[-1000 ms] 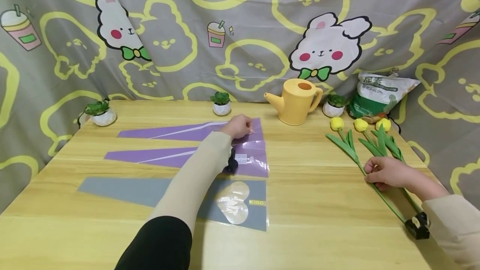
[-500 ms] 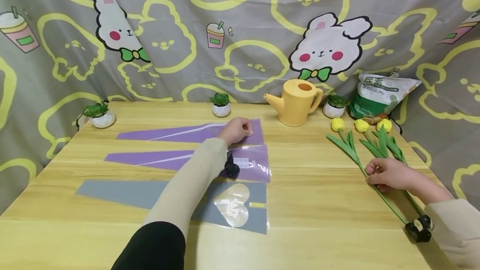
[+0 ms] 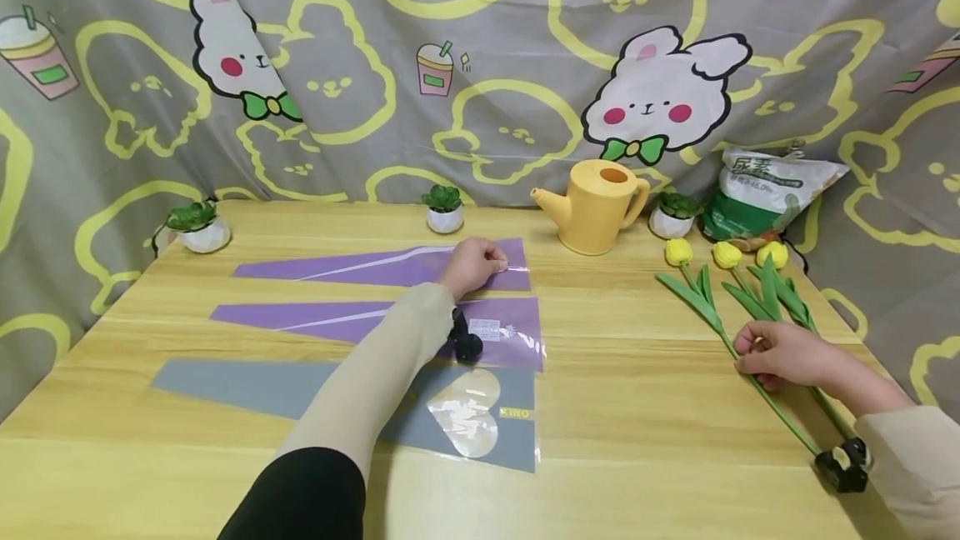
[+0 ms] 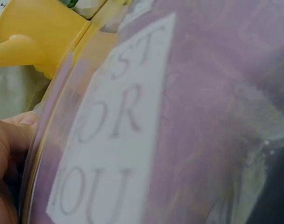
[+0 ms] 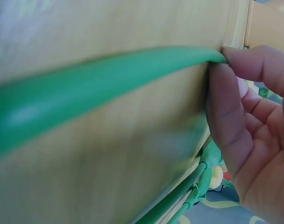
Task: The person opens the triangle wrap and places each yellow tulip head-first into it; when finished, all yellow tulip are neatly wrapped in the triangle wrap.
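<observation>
In the head view, my left hand (image 3: 472, 264) lies over the wide end of the far purple plastic flower sleeve (image 3: 360, 267), thumb and forefinger pinching its film. Nearer, below the wrist, lie a second purple sleeve (image 3: 322, 318) and a grey sleeve (image 3: 240, 382) with a clear heart window. White lettering on purple film (image 4: 216, 93) fills the left wrist view; a few fingers show at its left edge. My right hand (image 3: 783, 354) pinches the green stem of the leftmost yellow artificial tulip (image 3: 678, 252), its thumb and forefinger (image 5: 223, 88) meeting on the stem.
Two more yellow tulips (image 3: 726, 255) lie beside the held one. Along the back stand a yellow watering can (image 3: 596, 211), several small potted plants (image 3: 445, 211) and a white-and-green bag (image 3: 765, 194). A patterned curtain (image 3: 495, 40) hangs behind the wooden table (image 3: 637, 432).
My left hand has moved slightly nearer over the far sleeve. The second purple sleeve's wide end has shifted a little toward me. My right hand stays at the tulip stem.
</observation>
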Demonstrator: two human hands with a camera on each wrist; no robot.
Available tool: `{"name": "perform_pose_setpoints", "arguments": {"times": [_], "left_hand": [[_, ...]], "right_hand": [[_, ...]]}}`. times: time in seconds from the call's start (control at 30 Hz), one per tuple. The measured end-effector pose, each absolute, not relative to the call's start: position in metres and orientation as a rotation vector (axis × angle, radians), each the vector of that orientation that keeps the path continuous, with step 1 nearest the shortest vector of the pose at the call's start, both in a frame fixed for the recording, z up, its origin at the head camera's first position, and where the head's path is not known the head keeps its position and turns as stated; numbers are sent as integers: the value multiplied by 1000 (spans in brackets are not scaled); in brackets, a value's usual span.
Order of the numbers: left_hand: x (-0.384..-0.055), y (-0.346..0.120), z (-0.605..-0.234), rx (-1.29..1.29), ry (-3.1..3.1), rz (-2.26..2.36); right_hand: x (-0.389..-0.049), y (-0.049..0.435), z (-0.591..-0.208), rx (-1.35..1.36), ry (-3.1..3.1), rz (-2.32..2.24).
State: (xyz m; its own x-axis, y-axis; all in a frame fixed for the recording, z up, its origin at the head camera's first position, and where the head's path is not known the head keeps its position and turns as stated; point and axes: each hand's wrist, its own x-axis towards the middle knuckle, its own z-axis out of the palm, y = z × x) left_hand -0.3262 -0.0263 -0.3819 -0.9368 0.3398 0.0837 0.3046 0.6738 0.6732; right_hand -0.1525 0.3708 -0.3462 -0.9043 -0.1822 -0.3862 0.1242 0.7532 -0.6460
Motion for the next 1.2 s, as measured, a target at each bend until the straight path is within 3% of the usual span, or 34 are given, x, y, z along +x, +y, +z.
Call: {"name": "perform_pose_setpoints", "arguments": {"times": [0.37,0.73,1.2], "left_hand": [[-325,-17,-377,576,2866,895],[-328,-22,-382,567,2901,995],[-322,-27,-387,692,2862,1207]], "right_hand": [[-151,371,-344,-35,2578,-890],[-151,361,-342,-93,2711,-754],[-152,367,-331,32,2614,-1150]]}}
